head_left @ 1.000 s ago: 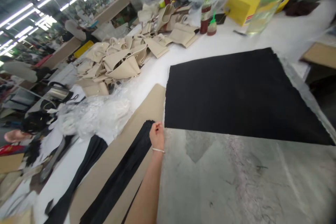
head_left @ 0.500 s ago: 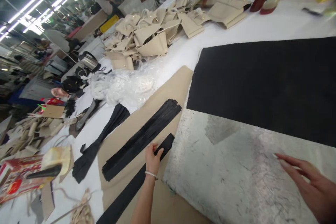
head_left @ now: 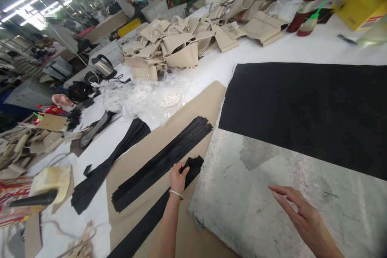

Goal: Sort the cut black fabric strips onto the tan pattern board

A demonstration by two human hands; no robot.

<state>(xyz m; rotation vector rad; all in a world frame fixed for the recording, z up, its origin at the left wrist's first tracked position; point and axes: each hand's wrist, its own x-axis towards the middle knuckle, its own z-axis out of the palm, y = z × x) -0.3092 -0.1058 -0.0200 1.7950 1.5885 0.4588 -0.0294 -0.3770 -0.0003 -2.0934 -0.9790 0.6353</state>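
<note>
My left hand (head_left: 179, 177), with a pale bracelet at the wrist, pinches the upper end of a long black strip (head_left: 151, 214) on a tan sheet (head_left: 193, 229). The strip's end is lifted a little and bunched under my fingers. Up and to the left of it lies a fanned stack of black strips (head_left: 163, 161). My right hand (head_left: 299, 209) hovers over a worn grey-white slab (head_left: 238, 197); its thumb and fingers are close together, and whether anything small is between them I cannot make out. A large black sheet (head_left: 302, 109) covers the slab's far part.
Another bundle of black strips (head_left: 111, 163) lies on the white table covering. Beyond are clear plastic wrap (head_left: 145, 96), a heap of beige bag pieces (head_left: 181, 50), a green-nozzled bottle (head_left: 308, 26) and a yellow box (head_left: 359, 4). A brush-like black handle (head_left: 33, 198) lies at left.
My right hand has moved left across the slab, toward my left hand. The strip end under my left fingers now looks raised and bunched. The view has shifted slightly.
</note>
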